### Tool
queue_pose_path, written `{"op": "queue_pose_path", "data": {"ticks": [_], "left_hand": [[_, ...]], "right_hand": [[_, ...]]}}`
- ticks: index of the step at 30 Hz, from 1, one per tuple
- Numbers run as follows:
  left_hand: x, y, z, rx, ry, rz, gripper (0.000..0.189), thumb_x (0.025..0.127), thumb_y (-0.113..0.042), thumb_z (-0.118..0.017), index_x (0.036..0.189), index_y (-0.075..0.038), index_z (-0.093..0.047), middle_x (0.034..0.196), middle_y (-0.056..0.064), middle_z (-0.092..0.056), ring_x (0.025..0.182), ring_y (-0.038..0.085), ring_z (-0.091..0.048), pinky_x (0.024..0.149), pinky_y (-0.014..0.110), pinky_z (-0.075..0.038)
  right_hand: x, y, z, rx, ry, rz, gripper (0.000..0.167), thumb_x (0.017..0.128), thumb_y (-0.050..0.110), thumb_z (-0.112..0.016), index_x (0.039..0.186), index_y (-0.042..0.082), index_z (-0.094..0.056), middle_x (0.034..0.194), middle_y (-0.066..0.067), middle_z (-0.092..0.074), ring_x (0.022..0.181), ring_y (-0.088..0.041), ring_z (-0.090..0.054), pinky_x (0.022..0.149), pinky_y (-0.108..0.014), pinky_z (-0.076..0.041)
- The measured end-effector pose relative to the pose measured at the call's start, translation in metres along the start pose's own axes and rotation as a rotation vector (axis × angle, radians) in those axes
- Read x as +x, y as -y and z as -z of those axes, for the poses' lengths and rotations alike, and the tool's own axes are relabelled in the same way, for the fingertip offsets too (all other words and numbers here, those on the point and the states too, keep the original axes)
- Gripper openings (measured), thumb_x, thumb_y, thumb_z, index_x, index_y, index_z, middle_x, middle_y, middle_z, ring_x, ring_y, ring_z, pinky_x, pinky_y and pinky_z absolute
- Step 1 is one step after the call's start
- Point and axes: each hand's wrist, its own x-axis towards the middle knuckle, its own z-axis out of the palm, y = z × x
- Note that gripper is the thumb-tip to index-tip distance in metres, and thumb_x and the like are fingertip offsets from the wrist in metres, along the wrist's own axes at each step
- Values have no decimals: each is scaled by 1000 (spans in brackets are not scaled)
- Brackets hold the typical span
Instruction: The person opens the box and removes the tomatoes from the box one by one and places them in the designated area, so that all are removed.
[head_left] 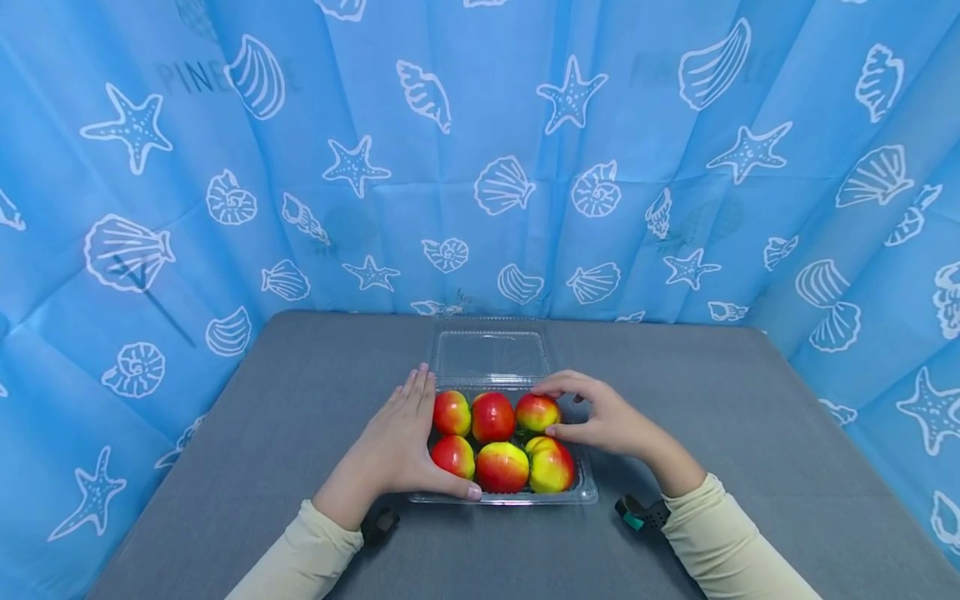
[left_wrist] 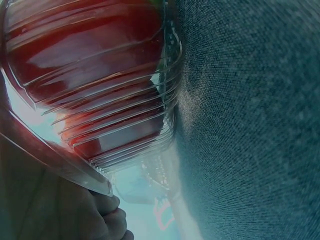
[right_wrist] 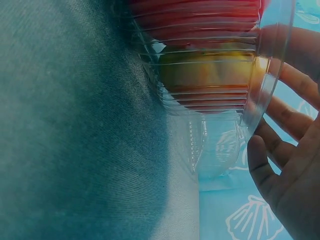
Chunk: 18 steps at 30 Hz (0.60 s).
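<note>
Clear plastic makes the container (head_left: 517, 499), which stands on the grey tabletop (head_left: 225, 467), a little below the centre of the head view. In it lie six red-and-yellow fruits (head_left: 492, 417), arranged in two rows of three. Its lid (head_left: 491, 357) is opened and lies back behind the fruits, toward the upper edge of the tabletop.

The left hand (head_left: 397, 450) is at the left side of the container; its fingers are straight and close to one another, and its thumb is stretched along the lower left edge. The grip of this hand is apart, with the thumb well away from the fingers.

The right hand (head_left: 607, 419) comes from the lower right. Its grip is closed around the upper right fruit (head_left: 537, 412), with a finger at the top and the thumb at the lower side.

Both arms wear cream sleeves (head_left: 731, 542), and a black band (head_left: 381, 525) is seen near each wrist. A blue curtain (head_left: 450, 142) with white shells and starfish fills the upper part of the frame.
</note>
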Motion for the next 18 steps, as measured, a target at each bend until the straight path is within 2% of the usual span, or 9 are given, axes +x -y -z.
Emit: {"op": "queue_pose_path", "data": {"ticks": [11,18], "left_hand": [[0,0,0,2,-1,5,152,59,-95,-72,170,-7,-17,180,15,-9,167,37,-9,132,57,-23],[0,-1,0,11,-6,-3,152,60,-95,-71,170,-6,-17,180,15,-9,167,37,-9,132,58,-23]], "right_hand": [[0,-3,0,-33,-57,18,43,91,17,-84,132,18,-71,132,0,-70,112,-16,-62,91,-48,-55],[-1,-5,4,-16,-128,-17,41,91,20,-84,129,20,-70,126,0,-71,107,-20,-65,89,-43,-60]]}}
